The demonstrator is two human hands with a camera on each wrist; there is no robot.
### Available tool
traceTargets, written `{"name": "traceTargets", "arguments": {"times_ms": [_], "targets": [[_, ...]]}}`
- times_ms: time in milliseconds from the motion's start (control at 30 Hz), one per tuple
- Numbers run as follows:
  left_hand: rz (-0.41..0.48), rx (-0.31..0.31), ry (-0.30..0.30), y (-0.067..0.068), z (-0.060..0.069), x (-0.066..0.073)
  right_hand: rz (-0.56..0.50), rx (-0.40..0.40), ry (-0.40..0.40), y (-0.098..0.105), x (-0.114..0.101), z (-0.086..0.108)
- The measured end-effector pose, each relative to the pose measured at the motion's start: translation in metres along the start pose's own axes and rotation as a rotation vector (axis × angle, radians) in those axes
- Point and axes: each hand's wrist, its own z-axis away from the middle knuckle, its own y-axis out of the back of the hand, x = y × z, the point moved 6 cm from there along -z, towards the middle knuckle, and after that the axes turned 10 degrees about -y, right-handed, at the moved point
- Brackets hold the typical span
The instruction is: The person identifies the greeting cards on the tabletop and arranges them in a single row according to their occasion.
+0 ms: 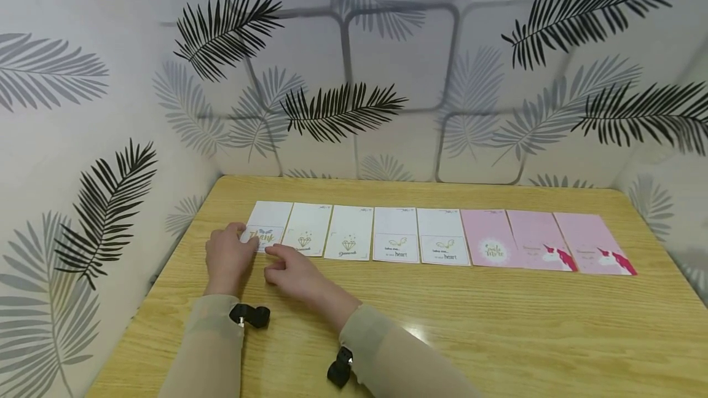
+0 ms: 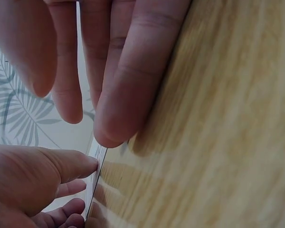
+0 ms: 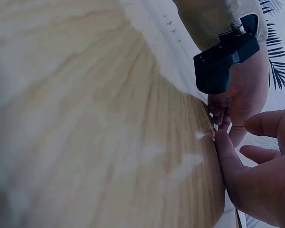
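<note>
At the left end of a row of cards lies a white card reading "Thank" (image 1: 264, 234) in gold, flat on the wooden table (image 1: 442, 330). My left hand (image 1: 225, 257) is at its left side, fingertips on the left edge and thumb near the lower edge. In the left wrist view its fingers (image 2: 128, 90) are fairly straight against the table. My right hand (image 1: 295, 274) rests by the card's lower right corner, fingers loosely bent. The right wrist view has the right thumb (image 3: 230, 166) lying along the table surface. Whether it touches the card I cannot tell.
Rightward the row continues: two diamond cards (image 1: 305, 226), two "take me to your heart" cards (image 1: 395, 226), a pink card (image 1: 489, 235) with gold lettering and two pink unicorn cards (image 1: 539, 235). A leaf-patterned wall (image 1: 387, 140) borders the table's back. Each wrist carries a black camera (image 1: 251, 315).
</note>
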Motion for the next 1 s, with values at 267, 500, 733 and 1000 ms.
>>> {"name": "traceTargets", "arguments": {"times_ms": [267, 500, 733, 1000], "targets": [[-0.005, -0.009, 0.009, -0.0019, -0.0018, -0.0007, -0.010, -0.016, 0.001, 0.0019, 0.0001, 0.0000], [-0.007, -0.011, 0.005, -0.0022, -0.0034, 0.0007, -0.002, -0.018, 0.015, 0.0036, -0.0008, -0.0015], [-0.001, -0.015, -0.007, -0.0044, -0.0045, 0.0012, -0.004, -0.017, 0.022, 0.0049, -0.0002, -0.0004], [0.025, 0.007, -0.019, -0.0026, -0.0050, -0.0003, -0.034, -0.060, 0.052, 0.0057, 0.0015, 0.0011]]}}
